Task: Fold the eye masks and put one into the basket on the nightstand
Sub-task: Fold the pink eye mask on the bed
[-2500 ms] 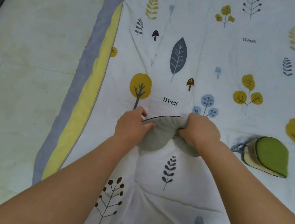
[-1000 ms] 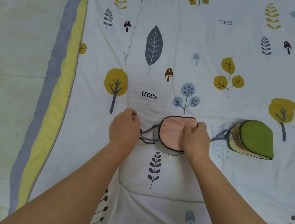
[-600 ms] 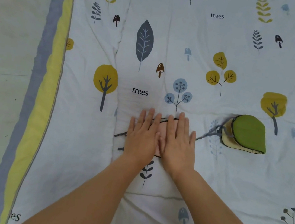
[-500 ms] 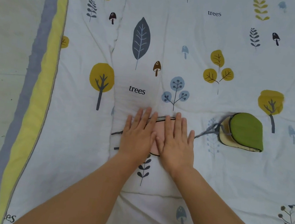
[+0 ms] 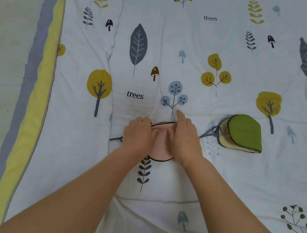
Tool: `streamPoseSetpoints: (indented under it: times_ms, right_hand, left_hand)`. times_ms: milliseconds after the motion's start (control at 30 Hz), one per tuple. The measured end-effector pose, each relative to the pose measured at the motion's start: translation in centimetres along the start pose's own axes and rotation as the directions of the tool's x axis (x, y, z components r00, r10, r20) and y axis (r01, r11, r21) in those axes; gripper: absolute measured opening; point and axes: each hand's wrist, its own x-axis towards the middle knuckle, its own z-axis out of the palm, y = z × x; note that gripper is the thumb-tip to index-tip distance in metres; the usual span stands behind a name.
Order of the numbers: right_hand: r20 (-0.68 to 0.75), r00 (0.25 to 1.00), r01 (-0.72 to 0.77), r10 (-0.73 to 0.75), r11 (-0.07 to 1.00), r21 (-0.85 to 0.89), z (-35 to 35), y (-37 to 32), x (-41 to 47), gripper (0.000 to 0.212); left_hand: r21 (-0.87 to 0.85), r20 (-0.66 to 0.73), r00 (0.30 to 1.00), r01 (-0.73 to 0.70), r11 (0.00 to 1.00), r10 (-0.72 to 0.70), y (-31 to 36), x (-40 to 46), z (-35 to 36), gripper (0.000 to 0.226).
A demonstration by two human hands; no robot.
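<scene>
A folded pink eye mask point(image 5: 161, 149) with dark piping lies on the tree-print quilt point(image 5: 180, 178) in the middle of the view. My left hand point(image 5: 137, 133) covers its left side, fingers curled at the top edge and thumb on the pink face. On its right side sits my right hand point(image 5: 183, 137), thumb on the fabric and index finger pointing away. A grey strap point(image 5: 115, 138) sticks out to the left. To the right lies a folded green eye mask point(image 5: 244, 132) with a cream lining, apart from both hands. No basket or nightstand is in view.
The quilt has a yellow and grey border point(image 5: 33, 102) along its left edge. Pale floor point(image 5: 2, 60) lies beyond it. Quilt wrinkles run up from the hands and across below them.
The grey mask was folded so that its pink side shows, then pressed flat under both open palms. Now the fingers have curled and grip the mask's edges. The green mask has not moved.
</scene>
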Motion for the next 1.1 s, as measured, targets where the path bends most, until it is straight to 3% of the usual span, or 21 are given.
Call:
streamPoseSetpoints:
  times_ms: [67, 167, 267, 400, 633, 867, 1100]
  right_hand:
    - [0.080, 0.996, -0.043, 0.039, 0.998, 0.042, -0.2, -0.1, -0.1, 0.057]
    - [0.155, 0.981, -0.145, 0.116, 0.972, 0.185, -1.0, 0.2, -0.6, 0.041]
    - [0.120, 0.981, -0.186, 0.154, 0.925, 0.330, -2.2, 0.9, -1.4, 0.022]
    - [0.008, 0.980, -0.181, 0.197, 0.886, 0.427, -4.4, 2.2, -2.3, 0.018]
    - [-0.256, 0.929, -0.126, 0.267, 0.879, 0.460, -10.5, 6.4, -2.4, 0.017]
    - [-0.294, 0.875, -0.201, 0.385, 0.841, 0.503, -13.6, 10.7, -1.6, 0.032]
    - [-0.272, 0.858, -0.277, 0.435, 0.839, 0.468, -12.9, 13.5, 0.5, 0.035]
  left_hand:
    - [-0.109, 0.043, 0.999, 0.003, 0.994, 0.002, 0.1, -0.3, -0.6, 0.026]
    - [-0.240, 0.063, 0.996, -0.038, 0.970, 0.055, 0.4, -1.2, -1.3, 0.022]
    - [-0.376, 0.060, 0.996, -0.043, 0.926, 0.071, 0.9, -1.7, -2.1, 0.022]
    - [-0.470, 0.036, 0.992, -0.087, 0.878, 0.117, 3.4, -1.7, -2.9, 0.020]
    - [-0.502, 0.013, 0.967, -0.214, 0.838, 0.254, 11.2, -0.8, -2.7, 0.023]
    - [-0.417, 0.021, 0.927, -0.332, 0.846, 0.374, 17.4, 1.2, -0.4, 0.031]
    - [-0.379, 0.073, 0.938, -0.287, 0.880, 0.338, 18.6, 3.1, 2.5, 0.028]
